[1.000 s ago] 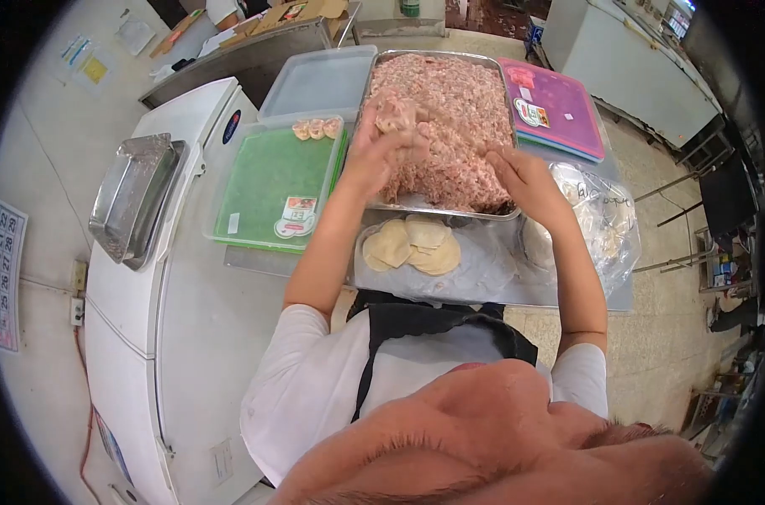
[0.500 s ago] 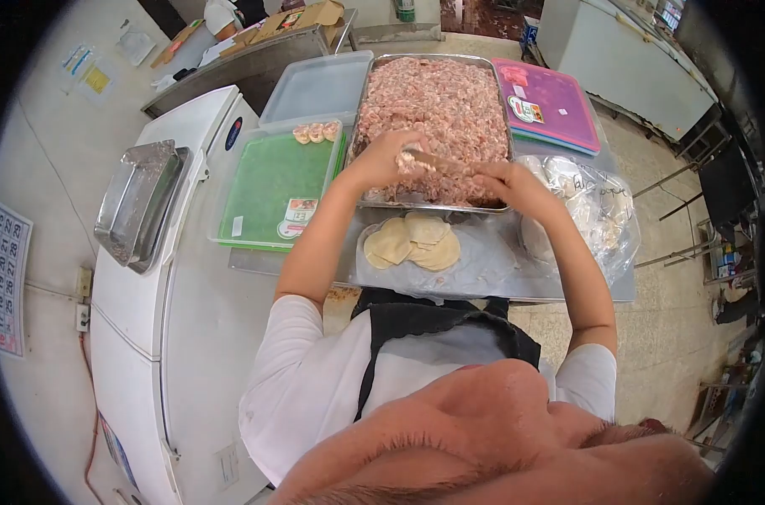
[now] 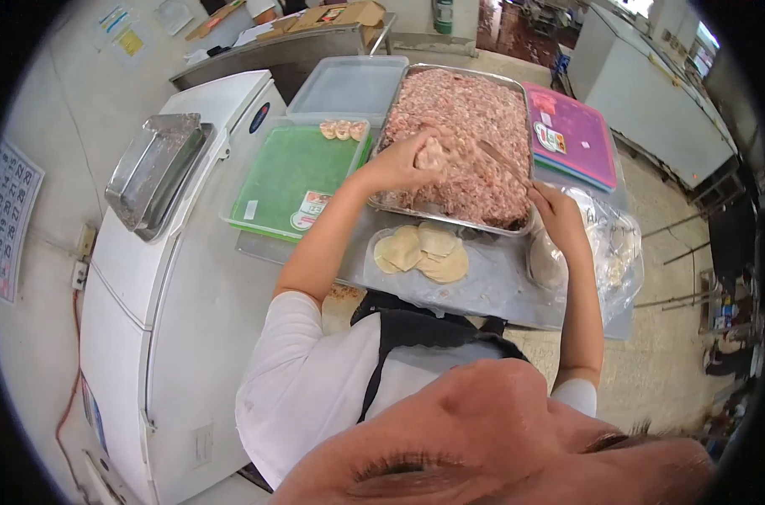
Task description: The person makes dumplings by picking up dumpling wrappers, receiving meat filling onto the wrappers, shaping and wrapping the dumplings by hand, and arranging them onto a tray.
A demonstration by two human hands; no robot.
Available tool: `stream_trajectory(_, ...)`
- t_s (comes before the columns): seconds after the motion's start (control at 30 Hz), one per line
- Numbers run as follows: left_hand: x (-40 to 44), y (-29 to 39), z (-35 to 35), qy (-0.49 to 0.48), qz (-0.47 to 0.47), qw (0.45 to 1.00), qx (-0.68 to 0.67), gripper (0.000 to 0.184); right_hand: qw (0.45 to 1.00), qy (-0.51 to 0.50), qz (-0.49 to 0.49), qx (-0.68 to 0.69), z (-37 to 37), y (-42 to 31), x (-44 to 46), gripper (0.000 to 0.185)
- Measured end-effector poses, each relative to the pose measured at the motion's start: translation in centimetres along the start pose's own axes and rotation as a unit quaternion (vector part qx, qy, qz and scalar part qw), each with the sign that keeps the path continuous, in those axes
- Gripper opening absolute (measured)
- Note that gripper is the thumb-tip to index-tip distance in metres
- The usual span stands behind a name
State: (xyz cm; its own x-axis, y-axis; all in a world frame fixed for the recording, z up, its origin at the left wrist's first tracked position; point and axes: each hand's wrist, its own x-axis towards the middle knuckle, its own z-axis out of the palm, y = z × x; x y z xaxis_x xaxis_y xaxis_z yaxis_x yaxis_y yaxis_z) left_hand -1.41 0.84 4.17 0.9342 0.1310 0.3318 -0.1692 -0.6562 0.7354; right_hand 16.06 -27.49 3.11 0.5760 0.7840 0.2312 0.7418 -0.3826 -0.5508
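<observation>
My left hand [image 3: 407, 160] is closed around a filled dumpling [image 3: 431, 156] with meat showing on top, above the left side of the tray [image 3: 504, 229]. My right hand [image 3: 557, 215] grips the end of a thin spatula [image 3: 502, 158], whose blade lies over the ground meat [image 3: 458, 101] that fills the tray. Round dough wrappers [image 3: 441, 263] lie overlapping on a plastic sheet in front of the tray. Several finished dumplings [image 3: 340, 130] stand in a row at the back of the green-bottomed container [image 3: 285, 168] on the left.
A translucent lid or box [image 3: 349, 86] lies behind the green container. Purple-lidded boxes [image 3: 574, 135] are right of the tray, with a plastic bag of pale items [image 3: 597, 244] nearer me. Metal pans [image 3: 153, 172] sit on the white freezer [image 3: 206, 252] at left.
The spatula has swung away from the dumpling in my left hand and now points over the meat. My right hand has shifted right and down. The whole view has shifted slightly.
</observation>
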Motion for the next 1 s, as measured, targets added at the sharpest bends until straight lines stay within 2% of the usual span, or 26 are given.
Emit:
stream_trajectory(0.03, 0.0, -0.1, -0.1, 0.022, 0.084, 0.996, 0.012, 0.066, 0.998, 0.004, -0.001, 0.069, -0.4, -0.2, -0.1, 0.03)
stream_trajectory(0.13, 0.4, 0.0, 0.7, -0.02, 0.004, 0.999, 0.051, 0.05, 0.984, -0.064, -0.005, 0.165, 0.6, -2.8, -1.3, 0.033)
stream_trajectory(0.17, 1.1, -0.4, 1.5, -0.015, 0.057, 0.998, 0.027, 0.046, 0.987, -0.062, -0.048, 0.141, 1.8, -3.8, -1.3, 0.029)
stream_trajectory(0.27, 1.7, 0.1, 1.7, -0.035, 0.032, 0.988, 0.145, 0.046, 0.984, -0.122, -0.033, 0.126, 1.9, -3.1, 0.0, 0.027)
stream_trajectory(0.37, 1.6, -0.9, 2.0, -0.01, -0.06, 0.998, 0.021, 0.047, 0.996, 0.025, -0.078, -0.038, 1.8, -4.6, -0.2, 0.023)
stream_trajectory(0.4, 1.8, -1.1, 2.0, -0.009, -0.058, 0.998, -0.001, 0.046, 0.989, 0.078, -0.092, -0.091, 1.7, -4.8, -0.4, 0.023)
stream_trajectory(0.43, 2.2, -1.2, 1.9, -0.009, -0.055, 0.998, -0.022, 0.045, 0.974, 0.127, -0.159, -0.098, 3.4, -3.3, -0.3, 0.024)
stream_trajectory(0.47, 2.4, -1.5, 2.0, -0.012, -0.053, 0.998, -0.045, 0.044, 0.977, 0.107, -0.142, -0.114, 4.6, -1.8, 0.4, 0.024)
stream_trajectory(0.5, 2.6, -2.4, 2.2, -0.034, -0.075, 0.997, 0.001, 0.037, 0.98, 0.087, -0.123, -0.128, 5.5, -0.3, 1.3, 0.024)
stream_trajectory(0.57, 2.0, -1.4, 2.0, -0.004, -0.077, 0.997, -0.004, 0.037, 0.978, 0.045, -0.081, -0.186, 5.1, 1.9, 2.1, 0.026)
stream_trajectory(0.6, 1.8, -0.5, 1.6, 0.009, -0.076, 0.997, -0.004, 0.037, 0.98, 0.043, -0.067, -0.18, 4.6, 1.7, 1.8, 0.026)
stream_trajectory(0.7, 1.5, 1.7, 0.8, 0.045, 0.011, 0.999, -0.017, 0.039, 0.989, 0.024, -0.002, -0.144, 1.2, -0.4, 0.6, 0.025)
stream_trajectory(0.8, 1.9, 1.7, 0.5, 0.017, 0.021, 1.0, -0.014, 0.041, 0.993, 0.067, -0.031, 0.087, 0.3, -0.6, -0.3, 0.027)
stream_trajectory(0.9, 2.3, 0.2, 1.6, -0.039, -0.024, 0.998, -0.03, 0.037, 0.986, -0.014, -0.116, 0.119, 2.0, -2.5, -1.1, 0.03)
stream_trajectory(1.0, 2.8, 0.1, 1.5, -0.102, 0.033, 0.993, 0.058, 0.038, 0.988, -0.076, -0.063, 0.116, 3.2, -1.7, -0.3, 0.029)
